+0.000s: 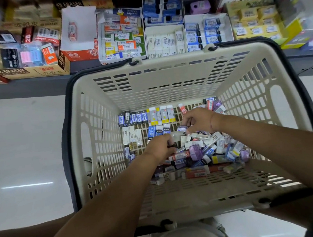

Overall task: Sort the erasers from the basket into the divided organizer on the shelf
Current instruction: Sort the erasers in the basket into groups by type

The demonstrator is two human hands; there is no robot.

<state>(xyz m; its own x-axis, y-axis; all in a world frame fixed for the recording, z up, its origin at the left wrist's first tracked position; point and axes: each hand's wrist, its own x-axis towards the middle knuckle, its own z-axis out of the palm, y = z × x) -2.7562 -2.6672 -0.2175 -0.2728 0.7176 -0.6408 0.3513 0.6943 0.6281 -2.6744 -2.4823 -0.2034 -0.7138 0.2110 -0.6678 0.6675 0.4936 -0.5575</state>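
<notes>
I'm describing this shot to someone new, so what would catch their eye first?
The big cream basket fills the middle, with a jumbled heap of erasers on the right of its floor and neat rows at the far left. The left hand digs into the heap's edge while the right hand pinches an eraser. Behind, boxes of erasers line the shelf.

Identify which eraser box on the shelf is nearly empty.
The red-fronted 2B box: one eraser inside, white walls bare; neighbouring boxes are packed.
</notes>
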